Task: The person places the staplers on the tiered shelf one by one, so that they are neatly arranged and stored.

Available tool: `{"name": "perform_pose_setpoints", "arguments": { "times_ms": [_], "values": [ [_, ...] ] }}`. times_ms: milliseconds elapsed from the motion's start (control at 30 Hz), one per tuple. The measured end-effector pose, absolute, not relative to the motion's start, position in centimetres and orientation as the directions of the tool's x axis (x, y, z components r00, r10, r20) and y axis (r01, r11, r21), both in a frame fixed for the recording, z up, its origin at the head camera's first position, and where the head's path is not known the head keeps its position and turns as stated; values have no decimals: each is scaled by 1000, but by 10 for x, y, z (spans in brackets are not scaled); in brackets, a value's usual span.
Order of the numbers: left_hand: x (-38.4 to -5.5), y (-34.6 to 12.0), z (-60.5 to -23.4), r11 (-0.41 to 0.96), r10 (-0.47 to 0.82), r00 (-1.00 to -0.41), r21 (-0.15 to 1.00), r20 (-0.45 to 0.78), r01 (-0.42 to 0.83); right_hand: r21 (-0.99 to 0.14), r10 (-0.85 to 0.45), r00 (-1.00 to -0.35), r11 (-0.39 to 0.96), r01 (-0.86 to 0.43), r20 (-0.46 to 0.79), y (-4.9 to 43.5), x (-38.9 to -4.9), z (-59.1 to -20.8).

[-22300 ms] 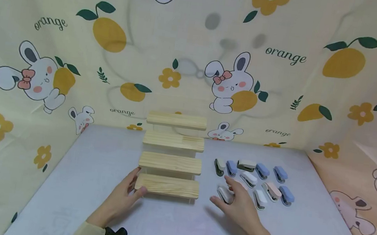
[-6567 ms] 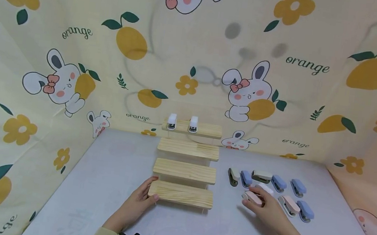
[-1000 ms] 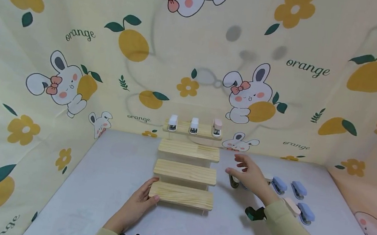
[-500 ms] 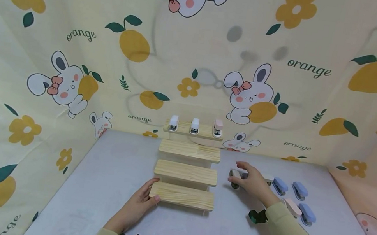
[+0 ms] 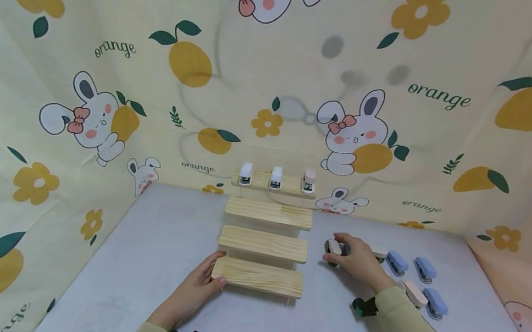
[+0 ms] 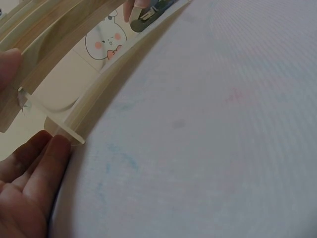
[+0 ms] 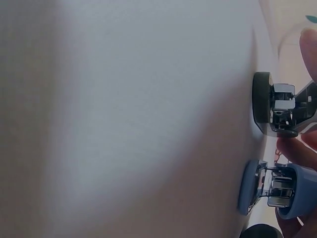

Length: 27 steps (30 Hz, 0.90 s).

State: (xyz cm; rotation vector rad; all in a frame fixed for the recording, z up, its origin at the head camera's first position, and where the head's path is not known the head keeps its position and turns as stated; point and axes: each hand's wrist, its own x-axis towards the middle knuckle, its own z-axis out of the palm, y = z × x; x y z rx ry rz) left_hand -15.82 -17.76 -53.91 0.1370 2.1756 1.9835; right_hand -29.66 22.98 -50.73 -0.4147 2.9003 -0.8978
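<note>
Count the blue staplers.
4: one blue stapler at the right hand, partly hidden; a second to that hand's right; a third farther right; a fourth nearer, beside the pale pink stapler. The hand could hide more.

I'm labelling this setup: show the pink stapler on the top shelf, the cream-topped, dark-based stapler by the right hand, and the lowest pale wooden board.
Pink stapler [image 5: 309,178], head view: upper cover.
Cream-topped, dark-based stapler [image 5: 334,247], head view: cream cover.
Lowest pale wooden board [image 5: 259,276], head view: top face.
</note>
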Motion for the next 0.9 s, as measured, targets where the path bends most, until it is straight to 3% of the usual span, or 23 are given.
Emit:
{"name": "perform_pose_setpoints", "arguments": {
  "times_ms": [600, 900],
  "values": [
    [-157, -176, -535, 74, 213, -975, 996, -69, -55, -529, -308, -947, 820, -219, -86, 239, -293, -497],
    [-158, -176, -538, 116, 189, -979, 991, -80, -59, -512, -298, -954, 823, -244, -24, 235, -289, -500]
  ]
}}
